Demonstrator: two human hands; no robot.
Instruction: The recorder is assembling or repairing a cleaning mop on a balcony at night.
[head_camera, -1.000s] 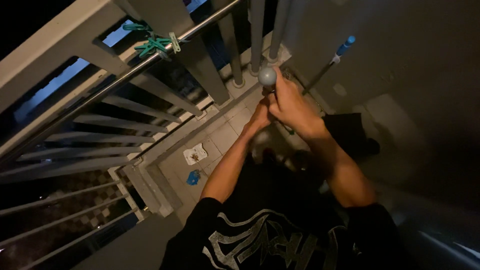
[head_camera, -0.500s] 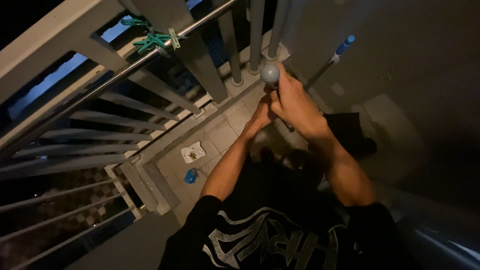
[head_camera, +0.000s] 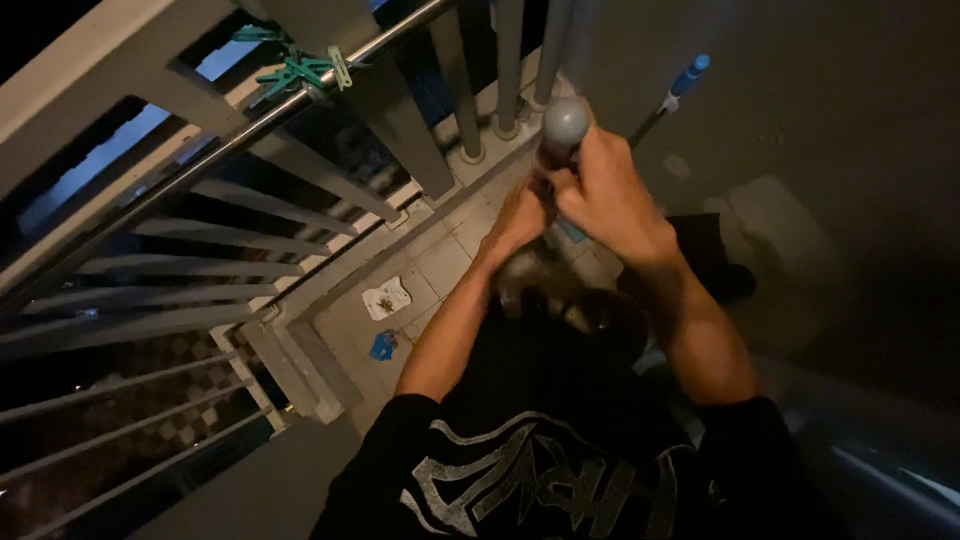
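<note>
Dim tiled balcony (head_camera: 440, 265) by railings (head_camera: 300, 130). Both hands, right (head_camera: 610, 195) and left (head_camera: 515, 220), clamp 1 pole (head_camera: 562, 125); likely stiff, light, best gripped near its rounded top.

Tiled balcony floor (head_camera: 455, 262), pale square tiles, dim light. A raised concrete kerb (head_camera: 300, 300) edges it at the foot of the railing posts. Lying on the tiles: a white scrap of wrapper (head_camera: 386, 298), and just beside it, nearer the kerb, a small crumpled blue piece of litter (head_camera: 382, 345).
</note>
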